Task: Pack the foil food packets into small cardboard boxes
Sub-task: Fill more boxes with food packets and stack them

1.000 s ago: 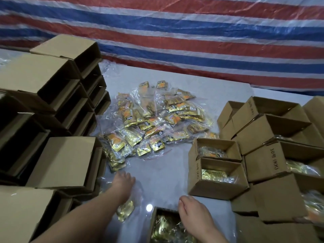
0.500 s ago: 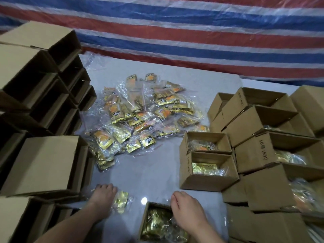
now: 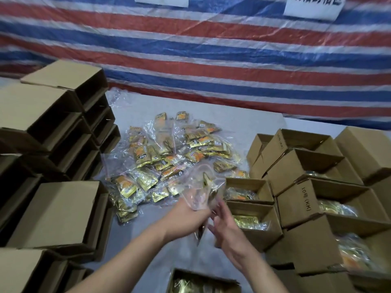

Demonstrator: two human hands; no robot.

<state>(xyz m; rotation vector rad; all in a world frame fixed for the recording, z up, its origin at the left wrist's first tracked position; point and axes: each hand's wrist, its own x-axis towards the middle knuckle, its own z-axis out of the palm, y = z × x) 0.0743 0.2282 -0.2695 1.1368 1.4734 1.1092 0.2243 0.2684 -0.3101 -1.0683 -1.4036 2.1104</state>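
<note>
Gripping crinkled clear bag [image 3: 201, 187] of gold packets.

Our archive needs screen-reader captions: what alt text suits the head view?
Two bare hands, left hand and right hand, lift a clear bag of foil packets above a grey table, with a packet pile and open cardboard boxes around.

A striped tarp [image 3: 211, 60], red, blue and white, hangs as the back wall. 2 white signs [image 3: 313, 6] hang on it. A grey table [image 3: 135, 235] stands below, dimly lit.
</note>
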